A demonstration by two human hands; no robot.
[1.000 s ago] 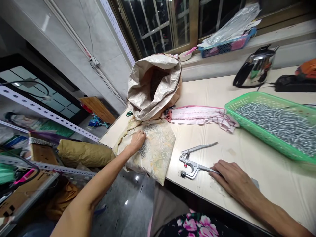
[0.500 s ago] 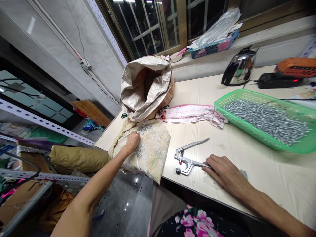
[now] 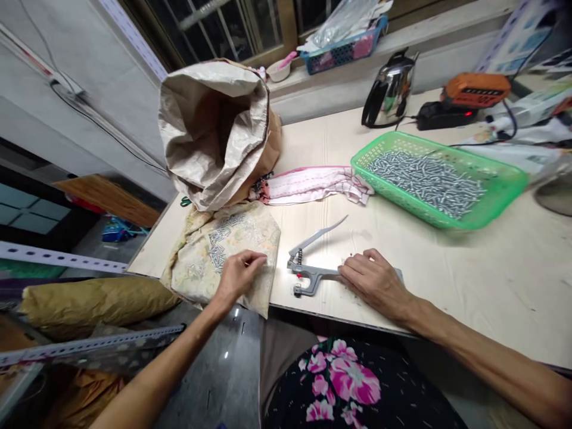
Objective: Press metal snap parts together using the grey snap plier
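Observation:
My left hand hovers over the right part of a patterned cloth, thumb and fingertips pinched together; whatever they hold is too small to make out. A loose pile of small silver metal pins lies on the cloth, left of that hand. My right hand lies over the lower handle of grey hand pliers, its fingers curled on it. The pliers rest flat on the table, their jaws toward my left hand and the upper handle spread away. Part of the lower handle is hidden under my palm.
A large open sack stands behind the cloth. A pink and white striped cloth lies beside it. At the right, a green basket holds many metal pins. Behind are a kettle and an orange battery on a charger.
My left hand has left the pin pile and moved right toward the pliers, fingers pinched. My right hand stays on the pliers' handle. The camera view has shifted to the right.

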